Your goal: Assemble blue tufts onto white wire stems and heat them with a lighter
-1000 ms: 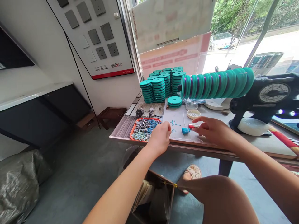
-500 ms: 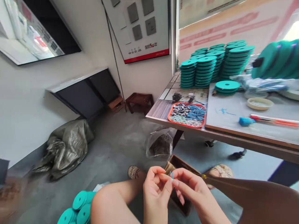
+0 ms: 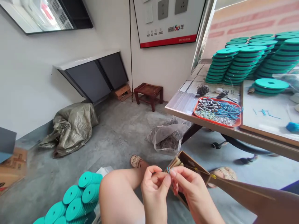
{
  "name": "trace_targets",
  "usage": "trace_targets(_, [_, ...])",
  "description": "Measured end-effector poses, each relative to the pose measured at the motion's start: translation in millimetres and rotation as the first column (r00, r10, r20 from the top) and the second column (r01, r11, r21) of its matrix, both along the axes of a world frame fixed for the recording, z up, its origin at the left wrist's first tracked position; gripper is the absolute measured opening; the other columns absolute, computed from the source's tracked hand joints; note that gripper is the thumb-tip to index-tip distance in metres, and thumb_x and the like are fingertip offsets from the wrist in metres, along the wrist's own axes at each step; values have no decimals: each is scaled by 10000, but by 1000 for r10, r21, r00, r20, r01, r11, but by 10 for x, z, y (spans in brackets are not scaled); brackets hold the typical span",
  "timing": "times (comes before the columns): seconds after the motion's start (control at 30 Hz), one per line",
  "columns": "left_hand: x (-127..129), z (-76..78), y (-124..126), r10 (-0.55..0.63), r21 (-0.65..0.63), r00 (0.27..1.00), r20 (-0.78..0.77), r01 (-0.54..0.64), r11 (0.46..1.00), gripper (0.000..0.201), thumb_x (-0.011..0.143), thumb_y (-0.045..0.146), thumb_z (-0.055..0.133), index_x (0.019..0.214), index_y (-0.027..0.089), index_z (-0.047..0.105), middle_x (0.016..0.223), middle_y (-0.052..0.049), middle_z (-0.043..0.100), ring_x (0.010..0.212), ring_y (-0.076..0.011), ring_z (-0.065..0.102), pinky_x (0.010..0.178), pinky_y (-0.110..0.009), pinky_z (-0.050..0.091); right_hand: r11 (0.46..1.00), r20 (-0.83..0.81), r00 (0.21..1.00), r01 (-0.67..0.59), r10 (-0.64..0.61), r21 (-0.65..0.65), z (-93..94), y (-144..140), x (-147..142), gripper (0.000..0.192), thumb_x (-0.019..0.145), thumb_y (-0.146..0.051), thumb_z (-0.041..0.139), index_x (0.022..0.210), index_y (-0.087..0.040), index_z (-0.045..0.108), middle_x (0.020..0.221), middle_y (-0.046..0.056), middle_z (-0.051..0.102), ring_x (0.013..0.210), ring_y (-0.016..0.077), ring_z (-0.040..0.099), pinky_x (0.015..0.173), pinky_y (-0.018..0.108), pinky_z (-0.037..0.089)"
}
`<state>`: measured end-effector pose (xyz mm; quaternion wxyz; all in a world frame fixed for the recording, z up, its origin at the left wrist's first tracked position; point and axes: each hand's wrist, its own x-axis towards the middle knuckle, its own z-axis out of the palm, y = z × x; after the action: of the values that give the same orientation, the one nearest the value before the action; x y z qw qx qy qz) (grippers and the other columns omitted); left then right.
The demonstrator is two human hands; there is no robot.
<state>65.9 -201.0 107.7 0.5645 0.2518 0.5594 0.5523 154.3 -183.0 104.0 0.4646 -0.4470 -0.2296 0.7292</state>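
My left hand (image 3: 155,185) and my right hand (image 3: 187,183) meet above my lap, fingertips almost touching. Between them shows a small blue piece, thin like a short tube or thread (image 3: 168,170); its exact kind is too small to make out. Both hands pinch it, thumb against forefinger. Right below them stands an open cardboard box (image 3: 195,166) with brown paper or card inside, partly hidden by my hands. On the table to the right lies a red-rimmed tray (image 3: 196,114) of blue tubes, dark cylinders and small silvery and greenish parts.
Stacks of teal discs (image 3: 224,67) stand on the table (image 3: 179,109); more teal spools (image 3: 77,208) lie on the floor at left. A clear bag (image 3: 169,137) of dark bits, a wooden stool (image 3: 149,91) and a crumpled sack (image 3: 72,127) are on the floor.
The view has swung left, so the table and tray sit farther right. My hands stay together at the small blue piece, of which slightly more shows now.
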Motion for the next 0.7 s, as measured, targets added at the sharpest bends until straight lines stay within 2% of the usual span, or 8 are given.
trace_targets(0.27, [-17, 17, 16, 58, -46, 998, 15, -57, 997, 437, 668, 332, 702, 855, 174, 340, 566, 19, 621, 515, -87, 574, 558, -176, 430, 997, -12, 998, 64, -64, -35, 3, -3, -45, 333, 562, -412, 767, 597, -108, 634, 486, -4, 493, 459, 74, 408, 461, 195, 331])
trace_targets(0.43, [26, 8, 46, 95, -70, 996, -4, -95, 993, 483, 616, 358, 730, 846, 178, 346, 555, 21, 619, 494, -87, 551, 550, -192, 447, 995, -21, 996, 88, -88, -36, -79, -20, -85, 346, 561, -418, 766, 648, -106, 646, 502, 2, 504, 461, 77, 408, 461, 203, 340])
trace_targets(0.5, [23, -1, 60, 87, -75, 996, -31, -89, 993, 497, 598, 362, 737, 856, 177, 354, 557, 17, 625, 508, -90, 556, 555, -189, 453, 997, -11, 997, 74, -74, -2, -88, -38, -50, 365, 567, -429, 758, 715, -119, 636, 520, -2, 508, 455, 81, 417, 461, 211, 353])
trace_targets(0.57, [-15, 22, 85, 69, -81, 995, -77, -75, 994, 515, 570, 346, 751, 872, 176, 370, 575, 7, 638, 561, -93, 578, 590, -174, 460, 991, 87, 991, 92, -100, 100, -33, -33, 118, 366, 588, -428, 742, 787, -143, 626, 568, 3, 531, 479, 98, 450, 472, 221, 375])
trace_targets(0.63, [-101, 86, 128, 61, -103, 987, -146, -76, 992, 566, 498, 343, 783, 870, 174, 392, 567, 6, 639, 581, -94, 587, 603, -153, 462, 943, 317, 920, 129, -229, 306, 108, 28, 480, 280, 659, -408, 692, 783, -166, 624, 652, 27, 572, 563, 131, 506, 523, 239, 404])
trace_targets(0.67, [-164, 126, 158, 56, -124, 982, -183, -80, 989, 604, 439, 346, 804, 858, 173, 404, 550, 6, 632, 567, -96, 581, 571, -143, 455, 889, 454, 823, 125, -341, 441, 210, 85, 736, 223, 713, -393, 642, 734, -172, 621, 698, 42, 589, 633, 152, 532, 577, 254, 417])
trace_targets(0.7, [-240, 164, 194, 49, -175, 977, -208, -86, 981, 653, 367, 342, 823, 854, 168, 424, 565, -7, 641, 570, -105, 587, 556, -140, 460, 820, 577, 677, 70, -457, 567, 329, 159, 1033, 189, 746, -365, 606, 718, -179, 625, 722, 48, 598, 661, 162, 537, 610, 266, 415])
